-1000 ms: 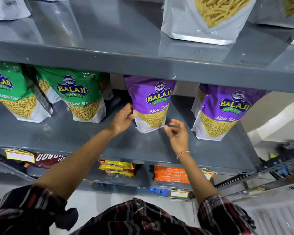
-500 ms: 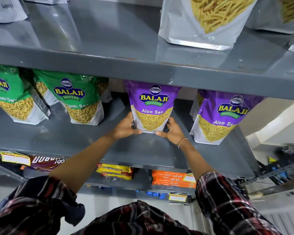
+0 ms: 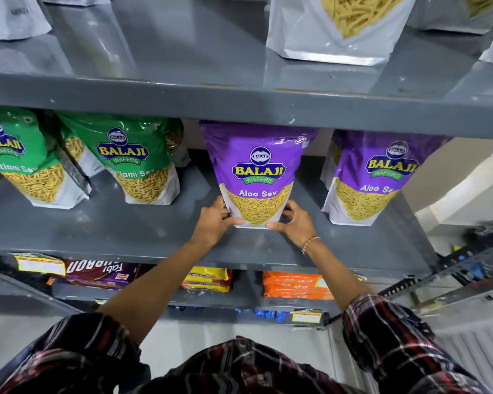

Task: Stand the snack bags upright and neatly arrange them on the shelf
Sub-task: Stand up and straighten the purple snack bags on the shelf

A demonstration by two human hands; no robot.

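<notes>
The purple Aloo Sev bag (image 3: 258, 177), upright mid-shelf (image 3: 125, 231), is clasped at its base by the left hand (image 3: 214, 223) and right hand (image 3: 295, 223), being squared; release without tipping is probably required next.

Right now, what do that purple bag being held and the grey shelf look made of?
Purple bag: probably glossy plastic film, judging by its glare and creases, with a clear-looking window showing the sev. Grey shelf: likely painted metal, with a dull sheen and chipped edges.
</notes>
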